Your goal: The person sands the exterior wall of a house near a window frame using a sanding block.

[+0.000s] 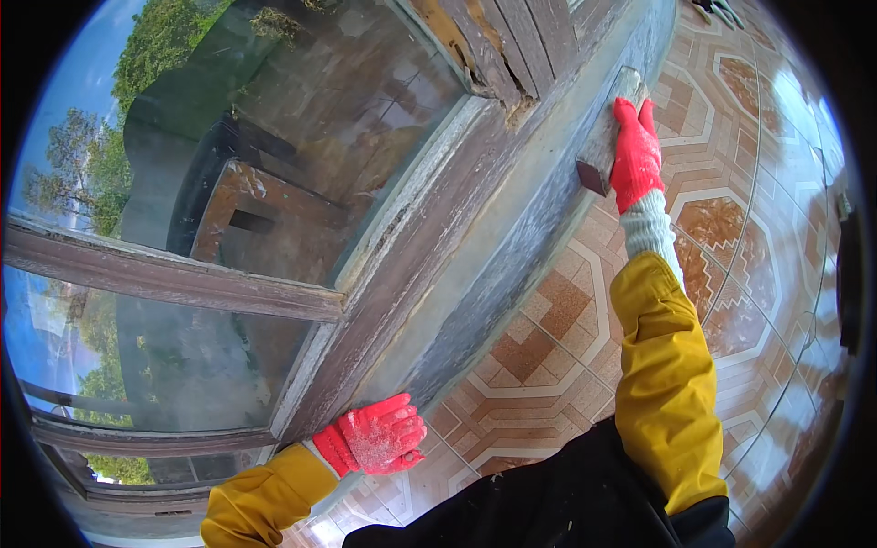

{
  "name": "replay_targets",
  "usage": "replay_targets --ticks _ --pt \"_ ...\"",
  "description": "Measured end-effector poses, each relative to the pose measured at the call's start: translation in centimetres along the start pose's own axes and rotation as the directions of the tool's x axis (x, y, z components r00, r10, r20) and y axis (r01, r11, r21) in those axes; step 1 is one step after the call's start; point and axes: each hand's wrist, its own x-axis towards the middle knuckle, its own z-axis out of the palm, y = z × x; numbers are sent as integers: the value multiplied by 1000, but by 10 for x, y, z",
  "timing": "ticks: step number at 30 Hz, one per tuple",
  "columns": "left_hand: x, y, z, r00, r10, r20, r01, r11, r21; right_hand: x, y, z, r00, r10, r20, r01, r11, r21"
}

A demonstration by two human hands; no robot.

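Note:
My right hand (637,151), in a red work glove over a pale knitted cuff, grips a sanding block (597,147) with a dark reddish abrasive sheet around it. The block lies on the worn blue-grey sill (493,284) below the window, near its outer edge. Farther down the same ledge rests my left hand (384,435), gloved in red and dusted with pale powder. Nothing shows in it; its fingers lie close together over the sill's edge. Between the sill and the glass runs a weathered wooden window frame (411,250) with flaking brown paint.
Dusty window panes (288,198) reflect trees and sky at the left, divided by wooden crossbars (171,277). Split, broken wood (507,55) sticks out at the frame's top. Patterned floor tiles (569,315) lie below the sill at the right. A partly visible glove-like item (718,10) lies on the floor at top right.

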Motion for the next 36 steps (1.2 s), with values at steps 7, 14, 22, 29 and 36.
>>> replay_targets --ticks 7,14,22,29,36 --pt "-6 0 -1 999 -12 -33 12 1000 -5 -211 91 6 934 -292 206 357 789 -500" --pt "2 -1 1 1000 16 -22 -16 999 -35 -2 11 -17 999 -33 12 32 998 55" --pt "-8 1 -1 1000 -24 9 25 999 -32 -185 71 12 948 -284 143 314 771 -553" --pt "3 -2 3 1000 21 -18 -21 1000 -19 -9 32 -26 998 30 -63 -33 998 -46" --pt "-11 1 3 1000 -27 -7 27 999 -18 -159 91 4 996 -92 -21 66 841 -536"
